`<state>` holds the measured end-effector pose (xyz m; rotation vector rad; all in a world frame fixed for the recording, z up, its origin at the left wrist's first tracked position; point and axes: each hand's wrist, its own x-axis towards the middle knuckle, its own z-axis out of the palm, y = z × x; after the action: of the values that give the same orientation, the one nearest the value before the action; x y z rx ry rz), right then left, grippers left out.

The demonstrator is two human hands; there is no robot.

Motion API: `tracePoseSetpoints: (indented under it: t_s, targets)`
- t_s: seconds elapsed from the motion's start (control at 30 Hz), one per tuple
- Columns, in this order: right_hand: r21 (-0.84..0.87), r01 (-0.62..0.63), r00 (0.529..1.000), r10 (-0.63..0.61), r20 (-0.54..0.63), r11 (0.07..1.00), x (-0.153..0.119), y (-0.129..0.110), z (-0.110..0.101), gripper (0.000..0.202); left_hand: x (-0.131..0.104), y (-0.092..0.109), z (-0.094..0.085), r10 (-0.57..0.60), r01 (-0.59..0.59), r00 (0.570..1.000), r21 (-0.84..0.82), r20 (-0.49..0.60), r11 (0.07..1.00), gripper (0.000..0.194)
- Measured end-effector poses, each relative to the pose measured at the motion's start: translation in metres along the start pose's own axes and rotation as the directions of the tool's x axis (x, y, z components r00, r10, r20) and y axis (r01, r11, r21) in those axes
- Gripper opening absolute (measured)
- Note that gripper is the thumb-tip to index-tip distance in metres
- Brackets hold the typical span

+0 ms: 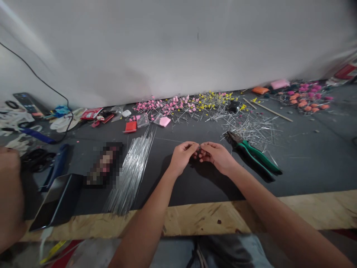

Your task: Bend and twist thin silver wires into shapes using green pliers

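My left hand [183, 155] and my right hand [216, 154] meet over the dark mat, fingertips pinched close together. A thin wire [170, 139] runs leftward from my left fingertips. Whatever sits between my right fingertips is too small to make out. Left of my hands lies a bundle of straight silver wires [134, 163]. To the right are green-handled pliers [255, 158], beside a loose pile of short wires [253, 128]. Behind my hands are wires tipped with pink [173, 104] and yellow [214, 100] pieces.
Another person's arm [9, 197] is at the left edge. A dark phone or tablet [57, 201] overhangs the wooden table edge [206, 219]. Blue-handled tools [57, 165] and a cable [41, 80] lie left. Orange and magenta pieces [309, 96] are back right.
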<state>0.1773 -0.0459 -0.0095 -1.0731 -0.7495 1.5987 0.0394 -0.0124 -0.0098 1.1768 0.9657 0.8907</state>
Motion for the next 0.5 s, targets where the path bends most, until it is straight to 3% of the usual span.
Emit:
tracePoseSetpoints:
  t_s: [0.17, 0.33, 0.5]
  targets:
    - [-0.116, 0.152, 0.988, -0.151, 0.017, 0.982, 0.002, 0.004, -0.001, 0.016, 0.001, 0.001, -0.002, -0.030, 0.032, 0.999, -0.058, 0.037, 0.998, 0.024]
    - [-0.245, 0.314, 0.948, -0.316, 0.033, 0.917, 0.006, 0.009, -0.003, 0.013, 0.000, 0.004, -0.002, -0.057, 0.060, 0.997, -0.080, 0.043, 0.995, 0.023]
    - [-0.288, 0.347, 0.936, -0.349, 0.048, 0.892, 0.008, 0.012, -0.004, 0.011, 0.000, 0.004, -0.004, -0.063, 0.066, 0.997, -0.077, 0.035, 0.995, 0.021]
